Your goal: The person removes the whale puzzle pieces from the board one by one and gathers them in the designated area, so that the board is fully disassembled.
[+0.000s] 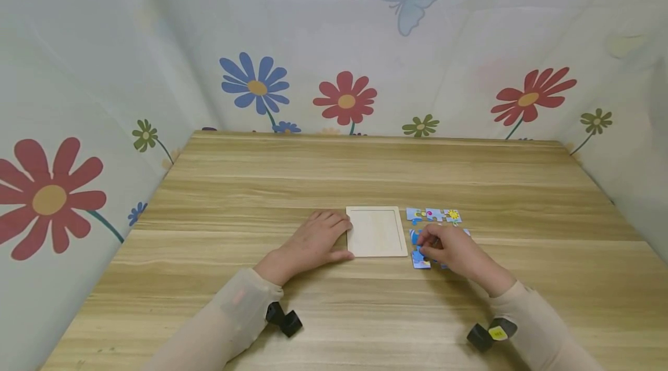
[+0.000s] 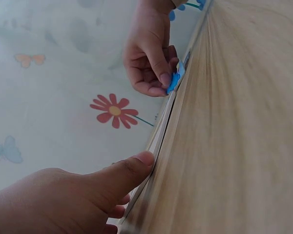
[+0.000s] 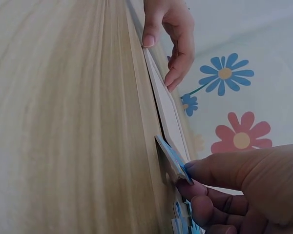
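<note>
My right hand (image 1: pixel 454 249) pinches a blue jigsaw piece (image 3: pixel 172 157) between thumb and fingers; it tilts on edge over the table in the right wrist view. Beneath and beyond that hand lie several blue printed puzzle pieces (image 1: pixel 434 214), one showing a yellow sun, partly hidden by my fingers. Left of them sits a square, shallow wooden puzzle tray (image 1: pixel 403 237) with a bare pale base. My left hand (image 1: pixel 313 242) rests at the tray's left side, fingers stretched toward its far corner and thumb touching the near one.
The wood-grain table (image 1: pixel 292 171) reaches back to a white cloth (image 1: pixel 313 29) printed with flowers and butterflies, which also hangs along both sides. A black wrist device (image 1: pixel 284 320) sticks out by the left sleeve, another (image 1: pixel 482 336) by the right.
</note>
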Demonstrator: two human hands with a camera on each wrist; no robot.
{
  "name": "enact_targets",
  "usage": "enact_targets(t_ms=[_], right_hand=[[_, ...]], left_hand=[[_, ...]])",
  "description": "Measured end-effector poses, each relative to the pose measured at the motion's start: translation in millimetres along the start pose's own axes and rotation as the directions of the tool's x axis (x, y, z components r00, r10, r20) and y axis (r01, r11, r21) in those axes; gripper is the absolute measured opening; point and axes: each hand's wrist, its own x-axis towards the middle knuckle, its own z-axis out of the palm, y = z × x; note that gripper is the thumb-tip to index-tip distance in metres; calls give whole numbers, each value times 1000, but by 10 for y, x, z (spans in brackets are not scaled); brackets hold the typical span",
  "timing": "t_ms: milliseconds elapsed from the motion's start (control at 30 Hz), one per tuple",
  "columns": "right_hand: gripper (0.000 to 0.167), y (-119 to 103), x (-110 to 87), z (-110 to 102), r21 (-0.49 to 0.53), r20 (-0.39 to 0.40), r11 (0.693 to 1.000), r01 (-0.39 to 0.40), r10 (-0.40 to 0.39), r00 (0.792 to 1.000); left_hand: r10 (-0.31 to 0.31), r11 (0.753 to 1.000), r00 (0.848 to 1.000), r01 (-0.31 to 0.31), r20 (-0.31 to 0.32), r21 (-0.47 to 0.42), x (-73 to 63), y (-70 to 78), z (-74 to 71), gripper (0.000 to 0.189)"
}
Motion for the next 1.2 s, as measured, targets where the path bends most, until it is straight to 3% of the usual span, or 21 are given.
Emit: enact_targets(t_ms=[933,1200], right_hand=[[6,11,33,-3,20,-7,1000,14,-14,1000],[8,-2,121,-36,-6,-97,998,60,-60,993]], left_hand=[[20,999,1000,-20,19,28,13,-30,-17,58],[25,998,1000,-25,1,58,41,-61,-59,59]])
